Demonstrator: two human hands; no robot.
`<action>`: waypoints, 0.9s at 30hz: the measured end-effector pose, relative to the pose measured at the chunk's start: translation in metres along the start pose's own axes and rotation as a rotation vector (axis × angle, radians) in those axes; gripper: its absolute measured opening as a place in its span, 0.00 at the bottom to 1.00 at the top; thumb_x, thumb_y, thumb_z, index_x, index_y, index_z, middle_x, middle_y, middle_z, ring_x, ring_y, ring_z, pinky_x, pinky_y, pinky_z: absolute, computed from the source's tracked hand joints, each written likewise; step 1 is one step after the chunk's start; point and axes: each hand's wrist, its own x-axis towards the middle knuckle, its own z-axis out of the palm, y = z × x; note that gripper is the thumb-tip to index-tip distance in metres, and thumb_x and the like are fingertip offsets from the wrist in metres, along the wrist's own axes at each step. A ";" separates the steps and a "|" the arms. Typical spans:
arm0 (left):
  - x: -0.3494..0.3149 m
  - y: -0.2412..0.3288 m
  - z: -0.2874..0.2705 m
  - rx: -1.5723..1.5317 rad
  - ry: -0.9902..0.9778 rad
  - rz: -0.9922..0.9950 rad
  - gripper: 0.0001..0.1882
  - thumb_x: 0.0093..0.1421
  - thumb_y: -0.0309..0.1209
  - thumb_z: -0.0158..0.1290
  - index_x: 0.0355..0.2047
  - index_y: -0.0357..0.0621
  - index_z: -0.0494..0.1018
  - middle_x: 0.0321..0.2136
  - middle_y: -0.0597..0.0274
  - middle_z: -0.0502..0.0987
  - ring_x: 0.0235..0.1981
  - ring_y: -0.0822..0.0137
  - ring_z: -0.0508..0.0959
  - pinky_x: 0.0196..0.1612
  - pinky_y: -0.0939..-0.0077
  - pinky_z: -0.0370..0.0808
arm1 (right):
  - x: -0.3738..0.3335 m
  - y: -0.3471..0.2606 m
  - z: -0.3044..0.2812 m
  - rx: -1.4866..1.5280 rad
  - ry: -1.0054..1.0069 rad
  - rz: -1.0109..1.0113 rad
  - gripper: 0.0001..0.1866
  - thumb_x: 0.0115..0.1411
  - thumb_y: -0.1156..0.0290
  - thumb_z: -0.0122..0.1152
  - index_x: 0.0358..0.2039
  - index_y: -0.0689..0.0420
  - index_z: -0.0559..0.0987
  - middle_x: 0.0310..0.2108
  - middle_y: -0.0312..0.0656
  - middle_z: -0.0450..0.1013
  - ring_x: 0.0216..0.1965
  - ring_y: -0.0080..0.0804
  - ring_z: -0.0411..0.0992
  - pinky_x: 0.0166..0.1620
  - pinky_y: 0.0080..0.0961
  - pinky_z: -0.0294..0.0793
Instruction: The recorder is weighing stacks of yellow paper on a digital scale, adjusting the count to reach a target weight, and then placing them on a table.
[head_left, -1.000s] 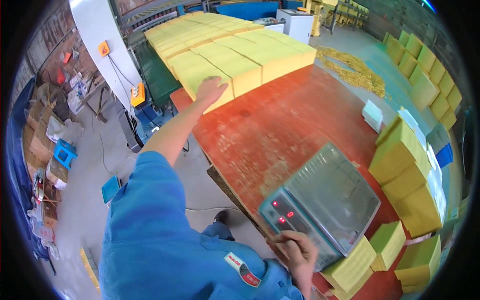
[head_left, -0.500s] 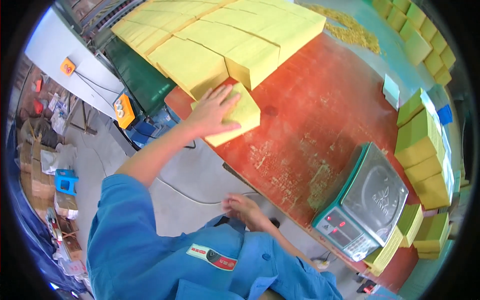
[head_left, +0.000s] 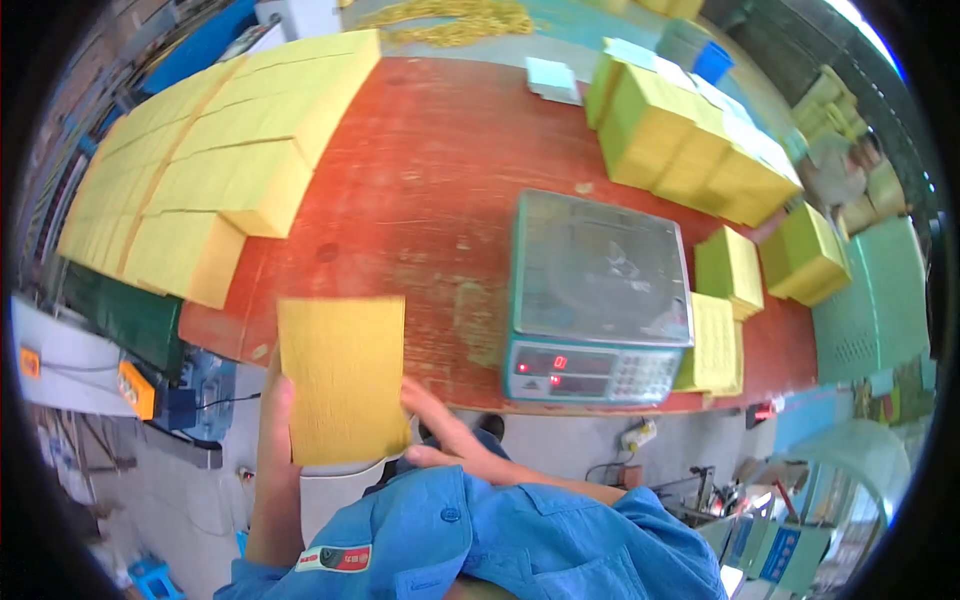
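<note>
A thick block of yellow paper (head_left: 345, 380) is raised in front of my chest, its broad face turned up toward me, beside the near edge of the red table (head_left: 430, 150). My left hand (head_left: 280, 410) grips its left side, with the thumb showing at the edge and the other fingers hidden. At the right side, my right hand (head_left: 437, 425) presses against the block, fingers higher and thumb lower. To the right of the block stands a digital scale (head_left: 600, 270) with a grey pan and lit red digits; nothing lies on its pan.
Rows of yellow paper blocks (head_left: 240, 130) fill the table's left end. More yellow stacks (head_left: 650, 125) stand at the back right, and smaller ones (head_left: 712, 345) beside the scale. A co-worker (head_left: 840, 170) is at the far right. An orange switch box (head_left: 136, 390) hangs at lower left.
My left hand has brought the yellow block away from the rows toward my chest. My right hand has come up to its right side. The view has swung rightward.
</note>
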 end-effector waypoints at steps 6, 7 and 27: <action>0.091 -0.023 0.197 0.271 -0.272 0.322 0.31 0.70 0.53 0.35 0.63 0.45 0.60 0.58 0.52 0.67 0.56 0.56 0.71 0.57 0.56 0.71 | -0.019 -0.125 -0.123 -1.017 0.583 -0.336 0.43 0.49 0.66 0.70 0.64 0.64 0.63 0.67 0.61 0.52 0.67 0.63 0.51 0.67 0.52 0.52; 0.103 -0.025 0.226 -0.299 -0.371 -0.003 0.32 0.69 0.55 0.35 0.63 0.46 0.60 0.58 0.51 0.67 0.57 0.55 0.70 0.59 0.54 0.70 | -0.016 -0.135 -0.143 -1.152 0.636 -0.308 0.42 0.46 0.70 0.71 0.62 0.63 0.64 0.65 0.60 0.56 0.66 0.63 0.53 0.66 0.53 0.55; 0.226 0.035 -0.060 1.321 0.358 0.566 0.43 0.56 0.59 0.54 0.61 0.38 0.64 0.62 0.40 0.62 0.66 0.48 0.60 0.66 0.55 0.58 | 0.115 -0.168 -0.091 -1.423 0.336 -0.301 0.32 0.44 0.76 0.65 0.55 0.58 0.73 0.59 0.50 0.67 0.64 0.53 0.59 0.65 0.50 0.56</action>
